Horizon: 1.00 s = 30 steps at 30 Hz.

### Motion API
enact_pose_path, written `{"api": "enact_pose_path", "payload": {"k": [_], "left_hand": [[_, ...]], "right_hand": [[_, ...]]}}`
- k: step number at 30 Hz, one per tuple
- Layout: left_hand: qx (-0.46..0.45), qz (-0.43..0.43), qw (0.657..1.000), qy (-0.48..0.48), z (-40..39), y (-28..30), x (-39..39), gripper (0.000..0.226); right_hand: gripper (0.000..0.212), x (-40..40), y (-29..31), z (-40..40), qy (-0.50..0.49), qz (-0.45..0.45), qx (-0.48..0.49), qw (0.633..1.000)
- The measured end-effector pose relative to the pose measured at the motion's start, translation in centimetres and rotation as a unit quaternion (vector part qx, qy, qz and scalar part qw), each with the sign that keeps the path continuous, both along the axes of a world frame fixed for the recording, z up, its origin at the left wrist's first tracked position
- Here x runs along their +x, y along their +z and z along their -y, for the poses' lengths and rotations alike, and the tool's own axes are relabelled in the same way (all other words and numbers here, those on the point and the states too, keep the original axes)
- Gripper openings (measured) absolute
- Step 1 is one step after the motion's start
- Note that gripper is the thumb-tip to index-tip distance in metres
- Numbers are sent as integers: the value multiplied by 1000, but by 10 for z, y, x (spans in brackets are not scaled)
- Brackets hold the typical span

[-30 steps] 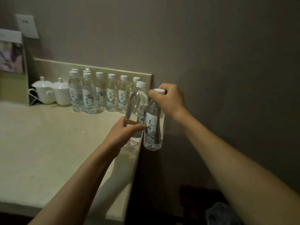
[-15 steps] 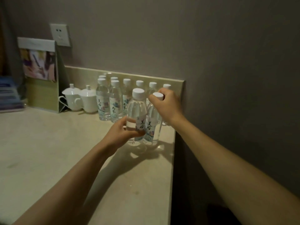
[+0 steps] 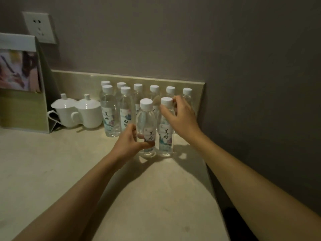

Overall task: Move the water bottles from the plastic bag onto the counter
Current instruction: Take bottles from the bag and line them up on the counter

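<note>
Two bare hands are engaged at the front pair of water bottles. Left hand [image 3: 129,142]: grip wrapped round the lower body of the left front bottle [image 3: 146,127], thumb across its label. Right hand [image 3: 180,117]: grip pinching the white cap of the right front bottle [image 3: 165,136], fingertips on the cap's rim. Both bottles stand upright on the bench [image 3: 156,197], touching or nearly touching each other, near its right edge. Behind this pair, two more labelled bottles [image 3: 116,112] stand to the left, and beyond them a row of capped bottles [image 3: 154,89] lines the backsplash [image 3: 83,80]. Left of the bottles sit two white lidded cups [image 3: 78,112], then a standing card holder [image 3: 22,84]. Above the holder, a wall socket [image 3: 39,26] is fixed to the grey wall [image 3: 173,32].
</note>
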<state>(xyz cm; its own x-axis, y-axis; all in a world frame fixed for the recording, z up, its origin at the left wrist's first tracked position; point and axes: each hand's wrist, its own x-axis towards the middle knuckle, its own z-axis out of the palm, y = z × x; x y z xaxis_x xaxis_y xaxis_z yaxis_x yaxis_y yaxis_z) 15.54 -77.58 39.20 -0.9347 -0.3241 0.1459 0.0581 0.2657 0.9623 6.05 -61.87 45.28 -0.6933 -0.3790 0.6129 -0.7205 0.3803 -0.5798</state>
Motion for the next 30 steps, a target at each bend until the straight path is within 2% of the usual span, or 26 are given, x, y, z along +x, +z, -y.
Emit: {"api": "enact_pose_path", "payload": {"k": [5, 7, 14, 18, 21, 25, 30], "left_hand": [[-18, -22, 999, -34, 5, -7, -5, 53], [-21, -22, 999, -34, 4, -10, -5, 48], [-126, -39, 991, 9, 5, -7, -3, 43], [-119, -51, 991, 47, -2, -12, -2, 42], [-119, -50, 987, 97, -4, -17, -7, 49], [-185, -60, 968, 161, -4, -19, -14, 43], [-277, -35, 944, 173, 0, -16, -15, 46]], "right_hand": [[56, 16, -40, -8, -66, 73, 21, 995], [62, 27, -56, -10, -83, 104, 53, 990], [63, 33, -72, -3, -130, 175, 108, 970], [63, 37, -73, 4, -157, 189, 97, 964], [56, 39, -74, 14, -183, 192, 93, 960], [55, 34, -72, 23, -173, 193, 100, 961], [47, 30, -73, 31, -189, 195, 88, 958]]}}
